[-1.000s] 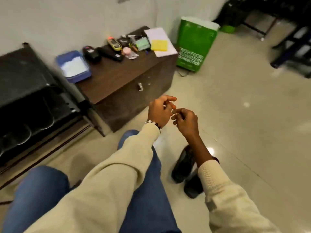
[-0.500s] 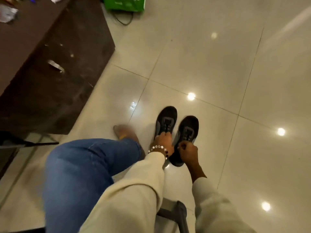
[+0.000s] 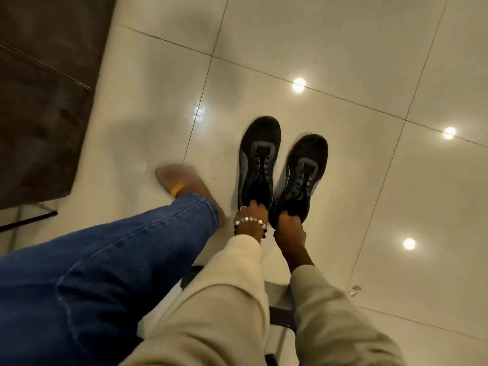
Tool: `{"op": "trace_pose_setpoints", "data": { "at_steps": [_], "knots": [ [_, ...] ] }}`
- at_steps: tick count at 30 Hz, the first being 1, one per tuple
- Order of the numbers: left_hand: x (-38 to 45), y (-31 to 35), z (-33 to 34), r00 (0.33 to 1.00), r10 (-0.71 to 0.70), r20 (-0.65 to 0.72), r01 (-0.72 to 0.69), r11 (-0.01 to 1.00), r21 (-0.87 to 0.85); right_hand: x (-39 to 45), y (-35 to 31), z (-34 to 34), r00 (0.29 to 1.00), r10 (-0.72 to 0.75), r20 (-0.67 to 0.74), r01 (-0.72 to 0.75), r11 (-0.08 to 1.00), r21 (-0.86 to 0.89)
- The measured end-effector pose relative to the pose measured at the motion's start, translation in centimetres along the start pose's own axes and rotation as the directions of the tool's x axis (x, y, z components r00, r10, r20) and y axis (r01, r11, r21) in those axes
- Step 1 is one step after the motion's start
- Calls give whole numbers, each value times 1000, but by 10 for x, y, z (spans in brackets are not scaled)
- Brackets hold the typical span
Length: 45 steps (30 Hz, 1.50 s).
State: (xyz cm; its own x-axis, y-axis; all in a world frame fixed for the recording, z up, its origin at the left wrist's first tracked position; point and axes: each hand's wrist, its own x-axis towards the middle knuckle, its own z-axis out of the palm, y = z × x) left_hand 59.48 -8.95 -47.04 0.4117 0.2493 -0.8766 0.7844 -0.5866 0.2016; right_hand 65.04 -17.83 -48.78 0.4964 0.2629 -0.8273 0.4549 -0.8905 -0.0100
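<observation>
Closest to the camera are two cream sleeves, the left sleeve (image 3: 211, 313) and the right sleeve (image 3: 340, 328). Beside them on the left is a leg in blue jeans (image 3: 105, 260).

A little farther out are the hands. The left hand (image 3: 254, 213) has a bead bracelet (image 3: 249, 220) on its wrist. Its fingers are curled down and grip the back end of the left shoe (image 3: 260, 154). The right hand (image 3: 289, 225) is just beside it. Its fingers are curled too, and they grip the back end of the right shoe (image 3: 303, 175).

The two shoes are black with grey parts and dark laces. They lie side by side, close together, and their toes point away from the person. The left shoe sits a bit farther out than the right one. I cannot tell if the shoes rest on the floor or are lifted a little.

To the left of the shoes is a foot (image 3: 184, 186) in a tan sock with a yellow band. It looks blurry. It is on the floor (image 3: 330, 35), which has big, pale, shiny tiles. Round light spots (image 3: 299, 85) shine on the tiles. A small scrap (image 3: 353, 290) lies on the floor at the right.

Far off at the left is a dark brown cabinet (image 3: 39, 101).
</observation>
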Motion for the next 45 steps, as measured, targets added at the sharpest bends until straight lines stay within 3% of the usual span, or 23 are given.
{"op": "trace_pose_setpoints", "data": {
  "at_steps": [5,12,18,23,28,33,39,45],
  "knots": [
    [-11,8,-19,993,-54,-105,59,997,46,-9,-11,-17,987,-95,-127,93,995,-18],
    [-68,7,-77,956,3,-292,22,996,82,-48,-20,-67,959,-165,-230,169,986,-5],
    [-143,9,-130,904,-9,-427,29,999,42,-109,-39,-122,884,-290,-366,278,957,-85],
    [-216,-5,-159,803,-59,-593,49,998,-33,-175,-67,-184,750,-422,-510,376,906,-196],
    [-292,-43,-175,703,-120,-701,60,992,-109,-254,-108,-229,569,-531,-628,471,836,-281],
    [-374,-90,-174,548,-205,-811,99,979,-180,-330,-157,-238,392,-636,-665,559,739,-377],
    [-465,-156,-148,367,-363,-857,129,932,-339,-401,-218,-207,205,-776,-597,683,550,-480],
    [-525,-217,-107,214,-561,-799,208,826,-524,-458,-274,-168,23,-899,-438,746,307,-591]
  ]
}}
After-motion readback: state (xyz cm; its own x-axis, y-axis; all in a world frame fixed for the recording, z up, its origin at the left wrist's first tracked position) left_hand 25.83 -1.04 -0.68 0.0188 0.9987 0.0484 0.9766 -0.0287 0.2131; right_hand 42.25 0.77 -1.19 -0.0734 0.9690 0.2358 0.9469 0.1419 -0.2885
